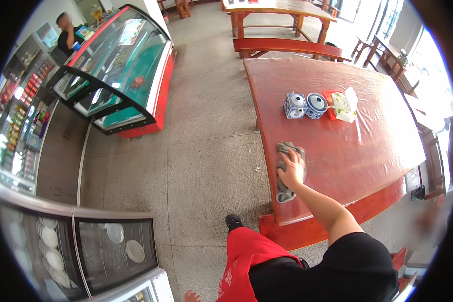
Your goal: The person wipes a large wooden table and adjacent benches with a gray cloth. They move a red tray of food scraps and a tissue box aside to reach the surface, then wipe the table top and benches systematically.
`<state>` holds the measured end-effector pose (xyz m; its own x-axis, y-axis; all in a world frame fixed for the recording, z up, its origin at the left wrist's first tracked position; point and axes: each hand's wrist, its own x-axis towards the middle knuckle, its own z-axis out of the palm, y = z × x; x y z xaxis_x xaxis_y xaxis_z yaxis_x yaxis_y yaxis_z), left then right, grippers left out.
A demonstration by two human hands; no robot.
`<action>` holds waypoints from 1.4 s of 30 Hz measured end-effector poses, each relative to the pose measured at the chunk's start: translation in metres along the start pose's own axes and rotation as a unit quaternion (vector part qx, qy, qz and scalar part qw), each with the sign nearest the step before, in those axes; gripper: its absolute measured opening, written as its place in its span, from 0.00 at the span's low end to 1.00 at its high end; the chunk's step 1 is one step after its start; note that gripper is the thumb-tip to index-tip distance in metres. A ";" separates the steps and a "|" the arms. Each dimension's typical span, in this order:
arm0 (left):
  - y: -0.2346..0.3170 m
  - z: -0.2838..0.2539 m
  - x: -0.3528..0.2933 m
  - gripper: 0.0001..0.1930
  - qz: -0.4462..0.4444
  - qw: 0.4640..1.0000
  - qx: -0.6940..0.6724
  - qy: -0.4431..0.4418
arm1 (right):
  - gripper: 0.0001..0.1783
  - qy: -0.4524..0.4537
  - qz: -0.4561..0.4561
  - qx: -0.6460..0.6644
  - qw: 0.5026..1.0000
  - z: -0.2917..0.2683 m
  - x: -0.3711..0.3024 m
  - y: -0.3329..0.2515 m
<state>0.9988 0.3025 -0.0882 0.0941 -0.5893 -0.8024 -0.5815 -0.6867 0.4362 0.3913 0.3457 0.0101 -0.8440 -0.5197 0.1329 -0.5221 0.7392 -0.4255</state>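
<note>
Resting on one grey cloth (286, 194), right of the frame's centre, the right grip (293, 172) has its fingers spread apart, back upward. That cloth lies along the left edge of one red-brown counter (345, 158). Two blue-and-white lidded jars (295, 106) and one white-and-green tissue pack (343, 107) stand farther up, toward the frame's upper right. One left grip (192, 296) shows partly at the lower edge; its spread cannot be told.

rag (285, 195) matt cloth; tabletop (337, 156) glossy, wrinkled plastic; jars (315, 106) glazed; bench (287, 234) wood.
</note>
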 end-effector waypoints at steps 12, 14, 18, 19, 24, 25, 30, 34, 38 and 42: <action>0.268 -0.042 0.202 0.16 0.108 0.987 0.031 -0.113 | 0.25 -0.163 0.177 0.741 0.627 0.062 0.167 -0.163; 0.311 -0.036 0.224 0.16 0.127 0.978 0.089 -0.138 | 0.25 -0.104 0.191 0.741 0.636 0.054 0.184 -0.149; 0.411 -0.045 0.269 0.15 0.132 0.968 0.160 -0.145 | 0.24 0.143 0.242 0.663 0.694 0.030 0.195 -0.133; 0.440 -0.047 0.280 0.15 0.130 0.967 0.172 -0.137 | 0.25 0.206 0.249 0.613 0.721 0.025 0.195 -0.131; 0.603 -0.024 0.323 0.15 0.199 0.947 0.212 -0.134 | 0.28 0.257 0.228 0.122 0.931 0.054 0.153 -0.073; 0.636 -0.014 0.328 0.15 0.220 0.941 0.214 -0.141 | 0.29 0.195 0.272 -0.008 0.942 0.063 0.150 -0.074; 0.767 0.084 0.324 0.14 0.293 0.897 0.250 -0.218 | 0.34 0.151 0.325 -0.066 0.931 0.086 0.241 -0.086; 0.818 0.186 0.325 0.14 0.333 0.837 0.292 -0.321 | 0.36 0.160 0.313 -0.084 0.932 0.106 0.361 -0.070; 0.895 0.276 0.334 0.14 0.457 0.727 0.367 -0.359 | 0.36 0.132 0.284 -0.043 0.948 0.103 0.467 -0.064; 0.959 0.339 0.326 0.14 0.492 0.741 0.317 -0.328 | 0.33 0.121 0.257 -0.022 0.958 0.103 0.509 -0.059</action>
<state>0.1973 -0.4040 -0.0693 -0.9207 -0.1943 -0.3384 -0.3893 0.3998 0.8298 0.0048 -0.0069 0.0109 -0.9921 0.0290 0.1217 -0.0294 0.8911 -0.4529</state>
